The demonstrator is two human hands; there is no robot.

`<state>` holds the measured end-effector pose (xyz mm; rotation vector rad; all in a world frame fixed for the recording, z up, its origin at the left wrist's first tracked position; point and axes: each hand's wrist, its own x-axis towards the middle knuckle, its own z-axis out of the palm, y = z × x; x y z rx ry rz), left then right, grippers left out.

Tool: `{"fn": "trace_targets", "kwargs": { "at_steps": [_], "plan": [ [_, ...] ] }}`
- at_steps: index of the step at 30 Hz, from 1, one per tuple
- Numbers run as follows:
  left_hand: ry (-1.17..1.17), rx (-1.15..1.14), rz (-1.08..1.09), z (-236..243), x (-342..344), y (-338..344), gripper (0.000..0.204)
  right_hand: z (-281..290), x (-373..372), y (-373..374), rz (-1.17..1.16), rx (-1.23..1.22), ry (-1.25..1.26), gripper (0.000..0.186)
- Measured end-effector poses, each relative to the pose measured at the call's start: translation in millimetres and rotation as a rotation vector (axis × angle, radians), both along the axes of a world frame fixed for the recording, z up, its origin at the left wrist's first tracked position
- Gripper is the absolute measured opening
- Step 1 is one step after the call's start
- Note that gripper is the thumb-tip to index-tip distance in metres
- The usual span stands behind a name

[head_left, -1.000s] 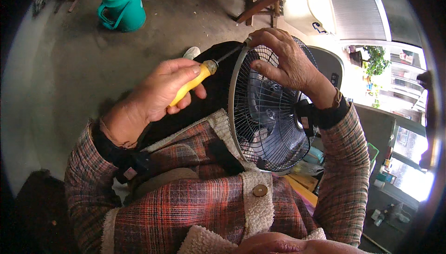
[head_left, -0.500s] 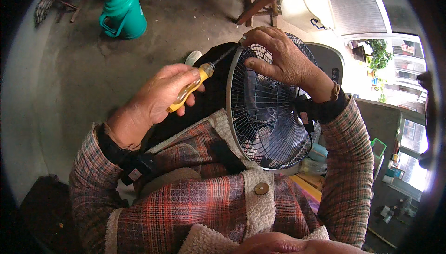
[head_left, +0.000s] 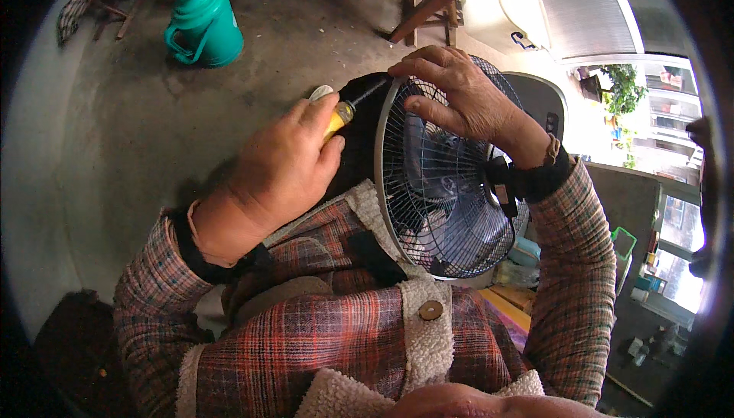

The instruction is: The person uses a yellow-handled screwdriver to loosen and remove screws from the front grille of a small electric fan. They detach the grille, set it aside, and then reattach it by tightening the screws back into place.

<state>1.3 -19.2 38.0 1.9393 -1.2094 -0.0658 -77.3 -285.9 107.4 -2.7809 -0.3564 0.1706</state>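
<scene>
Against the fan rim, left hand presses a screwdriver.

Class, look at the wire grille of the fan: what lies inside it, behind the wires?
Behind the wire grille, dark blue-grey fan blades show through the wires. The right hand covers the grille's upper part, hiding what is there.

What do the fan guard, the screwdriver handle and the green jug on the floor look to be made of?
Fan guard: thin metal wire, shiny and pale, by its fine glinting spokes. Screwdriver handle: likely hard yellow plastic, smooth and glossy. Green jug: probably moulded plastic, with an even teal colour and a soft sheen.
</scene>
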Motion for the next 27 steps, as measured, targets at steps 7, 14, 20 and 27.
{"fn": "trace_targets", "kwargs": {
  "at_steps": [7, 14, 20, 27],
  "plan": [
    [1.218, 0.087, -0.152, -6, 16, 9, 0.031, -3, 0, -2, -0.001, -0.023, 0.007, 0.051],
    [1.4, 0.203, -0.176, 2, 29, 2, 0.029, -4, -2, -5, -0.014, -0.029, 0.004, 0.054],
    [-0.865, 0.241, 0.085, -5, 14, 0, 0.028, -5, -3, -5, -0.026, -0.043, 0.013, 0.055],
    [0.073, -0.128, -0.035, -4, 16, -1, 0.026, -5, -4, -3, -0.044, -0.041, -0.011, 0.059]
  ]
}}
